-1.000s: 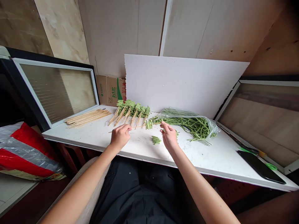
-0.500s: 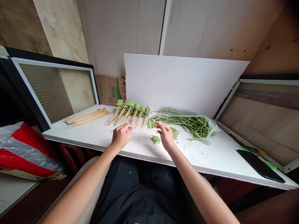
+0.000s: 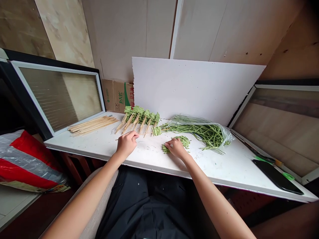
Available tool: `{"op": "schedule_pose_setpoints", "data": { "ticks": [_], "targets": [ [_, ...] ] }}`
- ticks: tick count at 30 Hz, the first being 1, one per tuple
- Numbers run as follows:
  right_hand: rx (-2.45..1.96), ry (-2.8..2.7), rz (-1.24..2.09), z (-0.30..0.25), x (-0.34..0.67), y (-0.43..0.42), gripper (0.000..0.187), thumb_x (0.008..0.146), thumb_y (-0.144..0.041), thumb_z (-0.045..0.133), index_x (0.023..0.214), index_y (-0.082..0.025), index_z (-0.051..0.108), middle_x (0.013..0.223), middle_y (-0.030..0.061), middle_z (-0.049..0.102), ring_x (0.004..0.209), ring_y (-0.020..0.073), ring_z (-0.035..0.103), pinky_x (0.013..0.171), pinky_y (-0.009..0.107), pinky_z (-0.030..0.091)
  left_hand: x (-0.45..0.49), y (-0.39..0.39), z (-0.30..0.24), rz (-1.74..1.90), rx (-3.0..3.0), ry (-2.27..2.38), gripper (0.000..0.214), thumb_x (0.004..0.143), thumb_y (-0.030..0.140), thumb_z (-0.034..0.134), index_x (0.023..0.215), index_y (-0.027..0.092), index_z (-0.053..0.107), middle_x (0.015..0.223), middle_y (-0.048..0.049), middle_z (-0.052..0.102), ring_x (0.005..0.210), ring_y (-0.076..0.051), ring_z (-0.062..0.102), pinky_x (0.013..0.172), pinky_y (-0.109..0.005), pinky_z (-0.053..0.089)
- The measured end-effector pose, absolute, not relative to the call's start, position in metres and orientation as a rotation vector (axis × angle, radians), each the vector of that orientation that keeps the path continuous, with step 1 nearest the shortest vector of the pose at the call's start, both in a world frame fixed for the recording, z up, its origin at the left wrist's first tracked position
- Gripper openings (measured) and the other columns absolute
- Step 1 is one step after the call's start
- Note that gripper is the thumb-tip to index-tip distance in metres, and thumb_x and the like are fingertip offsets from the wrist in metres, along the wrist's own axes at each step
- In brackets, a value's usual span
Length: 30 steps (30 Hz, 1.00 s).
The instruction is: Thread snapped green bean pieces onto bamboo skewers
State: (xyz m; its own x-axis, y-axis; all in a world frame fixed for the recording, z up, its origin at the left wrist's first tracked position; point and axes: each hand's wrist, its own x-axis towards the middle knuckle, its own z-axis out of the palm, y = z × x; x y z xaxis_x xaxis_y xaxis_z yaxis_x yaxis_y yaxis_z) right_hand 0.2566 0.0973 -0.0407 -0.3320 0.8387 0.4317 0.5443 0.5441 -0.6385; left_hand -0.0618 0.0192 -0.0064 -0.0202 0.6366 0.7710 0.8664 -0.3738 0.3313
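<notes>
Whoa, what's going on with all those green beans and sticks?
A person is at a white table. Their left hand pinches a thin wooden skewer with a few bean pieces threaded at its far end. Their right hand is down on a small pile of cut beans. Behind lie finished bean skewers, bare sticks to the left, and a bag of long green beans to the right.

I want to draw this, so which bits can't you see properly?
Head view only:
- Pile of short cut green bean pieces: the right hand covers part; whether it pinches any is hidden.
- Brown cardboard box: its right side is behind the white foam board.
- Green-handled tool: too small, partly hidden by the flat black phone.
- Red and clear plastic bag: cut off by the left edge.
</notes>
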Motion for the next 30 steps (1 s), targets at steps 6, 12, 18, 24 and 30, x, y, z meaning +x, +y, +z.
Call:
{"op": "schedule_pose_setpoints", "data": {
  "ticks": [6, 12, 18, 24, 30],
  "targets": [
    [-1.374, -2.194, 0.354, -0.039, 0.252, 0.096, 0.026, 0.096, -0.039, 0.067, 0.092, -0.021, 0.085, 0.100, 0.0153, 0.080, 0.108, 0.0366, 0.064, 0.099, 0.045, 0.043, -0.062, 0.020, -0.009, -1.347, -2.021, -1.576, 0.025, 0.086, 0.005, 0.056, 0.086, 0.023, 0.073, 0.089, -0.0001, 0.082, 0.082, -0.022, 0.076, 0.069, -0.029, 0.051],
    [-1.264, -2.028, 0.543, -0.046, 0.249, 0.101, 0.018, 0.089, -0.027, 0.070, 0.098, -0.020, 0.084, 0.094, 0.0129, 0.080, 0.091, 0.0300, 0.068, 0.086, 0.040, 0.049, -0.062, 0.020, -0.009, -1.330, -2.035, -1.605, 0.024, 0.089, 0.008, 0.056, 0.087, 0.024, 0.074, 0.089, -0.0012, 0.082, 0.081, -0.023, 0.075, 0.068, -0.030, 0.050],
    [-1.056, -1.681, 0.821, -0.040, 0.252, 0.104, 0.025, 0.087, -0.046, 0.077, 0.095, -0.023, 0.082, 0.102, 0.0120, 0.078, 0.093, 0.0280, 0.066, 0.088, 0.043, 0.048, -0.064, 0.021, -0.010, -1.396, -2.002, -1.621, 0.020, 0.093, 0.018, 0.057, 0.086, 0.024, 0.074, 0.092, -0.0030, 0.083, 0.080, -0.023, 0.075, 0.071, -0.030, 0.052],
    [-0.686, -1.327, 1.509, -0.014, 0.257, 0.090, 0.037, 0.076, -0.053, 0.092, 0.087, -0.023, 0.072, 0.097, 0.0041, 0.067, 0.091, 0.0186, 0.060, 0.077, 0.031, 0.045, -0.063, 0.021, -0.002, -1.658, -2.111, -1.651, 0.017, 0.092, 0.028, 0.058, 0.089, 0.022, 0.074, 0.085, -0.0035, 0.082, 0.080, -0.022, 0.077, 0.074, -0.029, 0.056],
    [-0.474, -1.094, 1.620, -0.003, 0.259, 0.087, 0.036, 0.074, -0.045, 0.097, 0.096, -0.027, 0.074, 0.095, 0.0024, 0.063, 0.082, 0.0159, 0.052, 0.073, 0.029, 0.045, -0.057, 0.016, 0.003, -1.630, -2.182, -1.644, 0.018, 0.092, 0.029, 0.058, 0.087, 0.023, 0.074, 0.083, -0.0029, 0.081, 0.078, -0.022, 0.077, 0.073, -0.030, 0.056]
  ]
}}
